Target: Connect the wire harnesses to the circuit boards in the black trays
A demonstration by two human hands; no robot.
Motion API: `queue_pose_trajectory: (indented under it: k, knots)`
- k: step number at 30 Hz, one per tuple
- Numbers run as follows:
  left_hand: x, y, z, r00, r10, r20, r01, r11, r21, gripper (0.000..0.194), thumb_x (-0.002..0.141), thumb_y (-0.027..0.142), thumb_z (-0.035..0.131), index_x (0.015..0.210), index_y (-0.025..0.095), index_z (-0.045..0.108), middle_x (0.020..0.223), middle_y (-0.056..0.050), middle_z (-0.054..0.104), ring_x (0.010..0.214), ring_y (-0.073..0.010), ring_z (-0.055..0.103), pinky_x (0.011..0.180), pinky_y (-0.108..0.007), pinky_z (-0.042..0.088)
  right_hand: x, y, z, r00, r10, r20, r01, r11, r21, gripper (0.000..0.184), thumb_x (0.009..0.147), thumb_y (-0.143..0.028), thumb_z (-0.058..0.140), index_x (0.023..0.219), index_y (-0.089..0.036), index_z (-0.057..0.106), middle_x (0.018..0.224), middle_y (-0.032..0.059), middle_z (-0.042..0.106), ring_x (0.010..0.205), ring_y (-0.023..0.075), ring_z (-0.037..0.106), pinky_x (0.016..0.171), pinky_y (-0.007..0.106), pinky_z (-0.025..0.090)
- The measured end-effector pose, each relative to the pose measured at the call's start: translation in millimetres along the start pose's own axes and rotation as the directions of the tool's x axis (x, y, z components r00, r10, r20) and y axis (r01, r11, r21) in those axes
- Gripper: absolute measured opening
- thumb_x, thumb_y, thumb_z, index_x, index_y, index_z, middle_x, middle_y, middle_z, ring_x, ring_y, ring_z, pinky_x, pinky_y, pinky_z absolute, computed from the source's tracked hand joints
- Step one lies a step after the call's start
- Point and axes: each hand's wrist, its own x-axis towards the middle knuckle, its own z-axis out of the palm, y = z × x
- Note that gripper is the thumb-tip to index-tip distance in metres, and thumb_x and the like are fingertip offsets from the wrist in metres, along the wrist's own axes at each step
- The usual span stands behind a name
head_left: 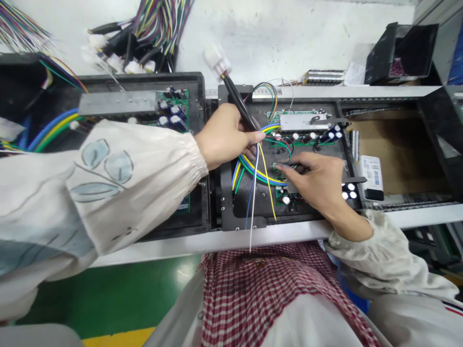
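Observation:
My left hand (231,132) is closed around a wire harness (240,103) with a black sleeve and a white plug at its upper end. Loose white, blue and yellow wires hang from it below the hand. My right hand (314,180) is over the near circuit board (284,197), thumb and forefinger close together at a thin green wire; whether they grip its end is hidden. Behind it lies a second circuit board (304,123) with a metal heat sink and capacitors. Both boards sit in a black tray (249,202). Thick blue, yellow and green wires run under my left hand.
Another black tray (197,144) with a board stands at left. Bundled wire harnesses (155,29) lie on the white surface behind. At right are a cardboard-lined frame (405,154), a white-labelled object (371,176) and a black bin (401,53).

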Motion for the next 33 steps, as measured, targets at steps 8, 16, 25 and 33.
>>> queue_pose_trajectory:
  k: [8,16,25,33]
  knots:
    - [0.2,0.0,0.0,1.000,-0.017,0.003,0.017,0.999,-0.044,0.014,0.077,0.002,0.061,0.066,0.009,0.056,0.057,0.000,0.057,0.048,-0.0105,0.059,0.054,-0.024,0.051,-6.7,-5.7,-12.5,0.995,-0.045,0.092,0.047,0.999,-0.025,0.015,0.077,-0.035,0.072,0.079,-0.020,0.073,0.074,0.0060,0.071,0.067,0.0207,0.065,0.060,0.031,0.046]
    - [-2.0,4.1,0.4,0.999,-0.037,-0.008,0.037,0.999,0.006,0.005,0.081,0.005,0.059,0.075,0.007,0.059,0.058,0.002,0.057,0.048,-0.0067,0.059,0.055,-0.020,0.052,-6.7,-12.2,-14.0,0.997,-0.062,0.049,0.054,0.987,0.149,0.003,0.077,-0.025,0.072,0.077,-0.022,0.072,0.073,0.0006,0.073,0.061,0.0152,0.064,0.056,0.027,0.047]
    - [-1.1,3.5,0.0,0.999,-0.048,0.009,0.047,0.991,0.121,0.006,0.081,0.007,0.060,0.085,0.005,0.063,0.062,0.001,0.058,0.055,-0.0083,0.062,0.062,-0.023,0.052,-7.8,-2.4,0.7,0.976,-0.203,-0.077,0.198,0.978,-0.060,0.003,0.078,-0.021,0.070,0.075,-0.018,0.070,0.062,-0.0002,0.067,0.055,0.0133,0.061,0.050,0.025,0.041]
    - [-0.1,2.8,0.0,0.999,-0.049,0.017,0.048,0.997,0.056,0.005,0.080,0.004,0.059,0.075,0.005,0.059,0.055,0.003,0.056,0.049,-0.0068,0.059,0.057,-0.020,0.050,-8.2,-0.6,3.5,0.985,-0.165,-0.042,0.161,0.983,-0.091,0.006,0.081,-0.024,0.067,0.076,-0.021,0.070,0.062,-0.0002,0.067,0.052,0.0131,0.058,0.050,0.026,0.038]
